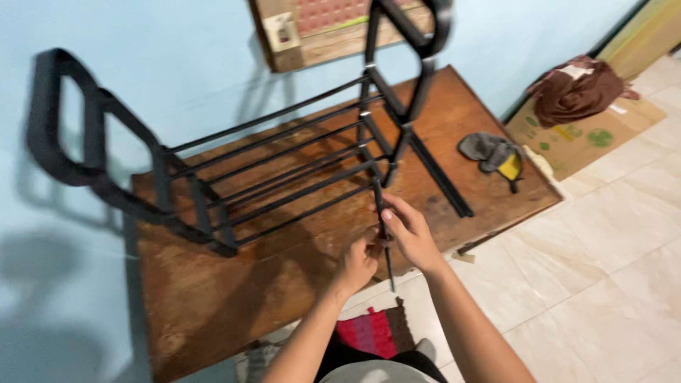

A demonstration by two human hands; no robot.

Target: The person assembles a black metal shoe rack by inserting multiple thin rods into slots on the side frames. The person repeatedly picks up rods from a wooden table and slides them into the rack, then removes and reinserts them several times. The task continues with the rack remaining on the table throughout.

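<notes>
A black metal rack frame [284, 167] with several thin horizontal rods stands on a worn brown wooden table [213, 298]. A loose thin black rod [384, 234] points down from the frame's front corner toward the floor. My right hand [408, 230] grips this rod near its middle. My left hand [360, 261] is closed around the same rod just below and left of the right hand. The frame's black end loops rise at the left [67, 131] and at the top [425, 32].
A grey and yellow cloth bundle [496, 156] lies on the table's right end. A cardboard box [589, 135] with brown fabric [578, 89] on it sits on the tiled floor. A red mat [372, 332] lies below. A light blue wall stands behind.
</notes>
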